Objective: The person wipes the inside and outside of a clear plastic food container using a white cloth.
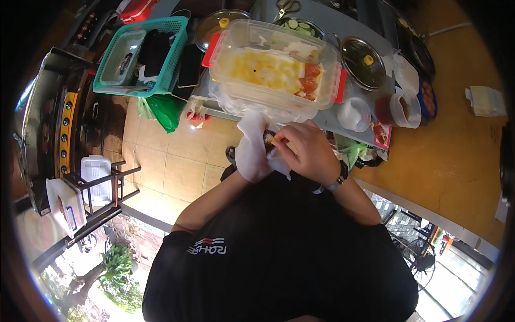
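Observation:
In front of my chest, my left hand [254, 155] is covered by a white cloth or thin plastic [250, 139] and holds a small dark item [268, 137] with a pale and yellow part. My right hand [307, 149] reaches in from the right, its thumb and index finger pinching the yellowish bit at that item. Just beyond both hands stands a clear plastic box [265, 90] with red side latches. Inside it lie a yellow-stained white layer [261, 70] and some orange-red pieces [310, 82] at the right end. Clear plastic film [237, 100] is bunched under the box's near side.
A teal basket [169, 60] stands left of the box, near a dark phone [189, 66]. Glass lids [364, 64], sliced cucumber [297, 27], scissors [286, 9], a tub of red sauce [392, 109] and a clear cup [354, 114] surround it. A metal stand [104, 181] is at left.

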`<act>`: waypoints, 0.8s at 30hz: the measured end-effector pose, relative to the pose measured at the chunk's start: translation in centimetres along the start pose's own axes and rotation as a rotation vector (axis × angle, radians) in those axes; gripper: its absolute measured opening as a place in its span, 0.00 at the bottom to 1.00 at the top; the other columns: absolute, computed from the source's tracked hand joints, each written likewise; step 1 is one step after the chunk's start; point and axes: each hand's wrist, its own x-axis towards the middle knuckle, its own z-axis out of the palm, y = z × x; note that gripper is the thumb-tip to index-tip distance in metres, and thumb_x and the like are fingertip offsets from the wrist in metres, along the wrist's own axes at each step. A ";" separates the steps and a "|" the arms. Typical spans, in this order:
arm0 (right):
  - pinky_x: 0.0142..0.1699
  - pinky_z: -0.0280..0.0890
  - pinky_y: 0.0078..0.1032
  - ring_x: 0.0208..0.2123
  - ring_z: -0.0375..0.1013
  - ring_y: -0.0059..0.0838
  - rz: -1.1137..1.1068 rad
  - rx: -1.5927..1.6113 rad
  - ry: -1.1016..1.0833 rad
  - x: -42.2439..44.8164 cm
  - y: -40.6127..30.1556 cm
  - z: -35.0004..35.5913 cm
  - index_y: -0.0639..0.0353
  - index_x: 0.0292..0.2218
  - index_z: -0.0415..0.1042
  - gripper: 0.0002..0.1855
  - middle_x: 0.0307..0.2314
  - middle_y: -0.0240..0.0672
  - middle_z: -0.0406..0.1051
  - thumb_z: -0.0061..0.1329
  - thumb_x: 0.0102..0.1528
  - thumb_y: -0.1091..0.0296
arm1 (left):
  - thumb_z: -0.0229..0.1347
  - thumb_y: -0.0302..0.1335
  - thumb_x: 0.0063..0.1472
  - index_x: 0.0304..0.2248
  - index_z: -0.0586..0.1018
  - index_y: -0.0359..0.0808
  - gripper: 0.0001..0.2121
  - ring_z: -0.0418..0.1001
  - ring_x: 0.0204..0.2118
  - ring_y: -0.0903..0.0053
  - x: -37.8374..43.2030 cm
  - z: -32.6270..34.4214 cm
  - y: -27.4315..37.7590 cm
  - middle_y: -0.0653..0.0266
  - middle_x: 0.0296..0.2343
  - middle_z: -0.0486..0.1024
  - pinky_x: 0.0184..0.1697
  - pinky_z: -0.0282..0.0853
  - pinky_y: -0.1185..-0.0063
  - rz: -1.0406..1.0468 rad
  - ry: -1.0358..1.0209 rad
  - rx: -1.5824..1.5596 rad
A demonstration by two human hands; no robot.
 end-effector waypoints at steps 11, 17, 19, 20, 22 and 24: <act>0.34 0.60 0.31 0.26 0.69 0.38 0.016 -0.015 0.096 -0.2 -0.5 -0.7 0.59 0.28 0.69 0.04 0.24 0.36 0.71 0.52 0.49 0.71 | 0.59 0.24 0.51 0.46 0.60 0.30 0.25 0.68 0.33 0.77 0.7 0.3 0.5 0.60 0.34 0.65 0.31 0.66 0.82 0.026 0.167 0.175; 0.35 0.60 0.31 0.26 0.69 0.38 0.046 -0.151 0.071 -1.1 -0.7 0.3 0.59 0.27 0.69 0.04 0.23 0.36 0.70 0.51 0.47 0.73 | 0.51 0.16 0.52 0.43 0.63 0.31 0.18 0.65 0.30 0.63 1.1 0.2 2.7 0.54 0.31 0.65 0.31 0.63 0.76 -0.517 -0.198 -0.651; 0.35 0.60 0.31 0.26 0.69 0.37 0.051 -0.156 0.073 -1.2 -0.9 0.8 0.59 0.27 0.68 0.04 0.23 0.36 0.70 0.51 0.47 0.73 | 0.51 0.16 0.52 0.43 0.63 0.31 0.18 0.65 0.30 0.63 0.8 0.7 1.5 0.56 0.29 0.64 0.32 0.62 0.75 0.073 -0.070 -0.011; 0.35 0.59 0.31 0.26 0.69 0.36 0.057 -0.113 0.077 -1.3 -0.9 1.1 0.59 0.28 0.69 0.05 0.23 0.35 0.70 0.51 0.47 0.73 | 0.51 0.16 0.52 0.42 0.62 0.32 0.18 0.64 0.29 0.63 0.7 0.7 1.3 0.56 0.28 0.64 0.32 0.61 0.74 0.264 0.002 0.207; 0.35 0.59 0.31 0.25 0.70 0.36 0.069 -0.071 0.085 -1.5 -1.1 1.3 0.58 0.28 0.69 0.05 0.23 0.34 0.70 0.52 0.47 0.73 | 0.51 0.16 0.52 0.43 0.61 0.32 0.19 0.64 0.30 0.71 0.5 0.5 1.1 0.62 0.27 0.63 0.32 0.61 0.76 0.324 0.041 0.176; 0.35 0.60 0.30 0.26 0.70 0.35 0.102 -0.053 0.069 -1.7 -1.5 1.4 0.58 0.29 0.69 0.06 0.23 0.34 0.71 0.52 0.47 0.72 | 0.52 0.16 0.52 0.44 0.60 0.32 0.20 0.64 0.30 0.73 0.0 0.9 0.4 0.64 0.27 0.62 0.32 0.61 0.77 0.183 0.023 -0.025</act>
